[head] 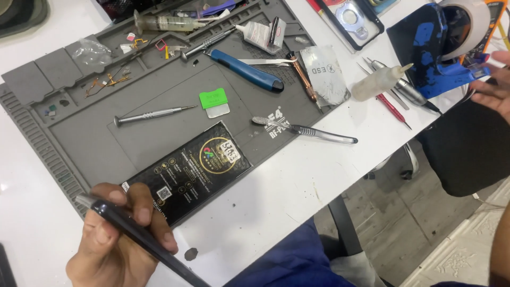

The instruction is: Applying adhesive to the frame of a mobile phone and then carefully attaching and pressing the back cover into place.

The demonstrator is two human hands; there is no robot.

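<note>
Left hand (114,239) closed around a dark phone (143,236) held edge-on, long axis running down-right, low over the bench (297,186) edge. Black battery pack (188,170) lies just beyond it on the grey mat (79,133). Right hand (491,90) far off, fingers loosely open, holding nothing.

A grey work mat (79,133) lies on the white desk (297,180). On it lie a screwdriver (151,114), a blue utility knife (245,69), a green-tabbed card (214,102), a syringe (167,23) and a black flat package (188,170). A squeeze bottle (380,81) lies beside the mat.
</note>
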